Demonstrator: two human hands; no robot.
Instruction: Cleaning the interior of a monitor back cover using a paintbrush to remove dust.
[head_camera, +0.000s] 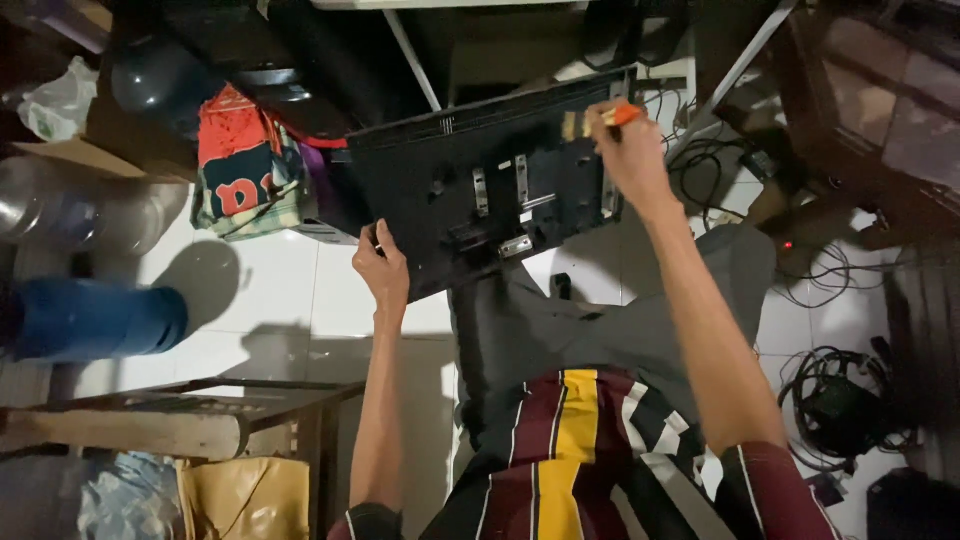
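A black flat panel (480, 180) rests tilted against the person's lap. The left hand (382, 268) grips its lower-left edge, fingers curled. The right hand (632, 150) pinches an orange-handled brush (600, 120) at its upper right.

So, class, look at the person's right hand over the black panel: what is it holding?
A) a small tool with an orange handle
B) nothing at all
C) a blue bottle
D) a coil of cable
A: the right hand grips a small orange-handled tool at the upper edge of the black panel, while the left hand holds the panel's lower left edge.
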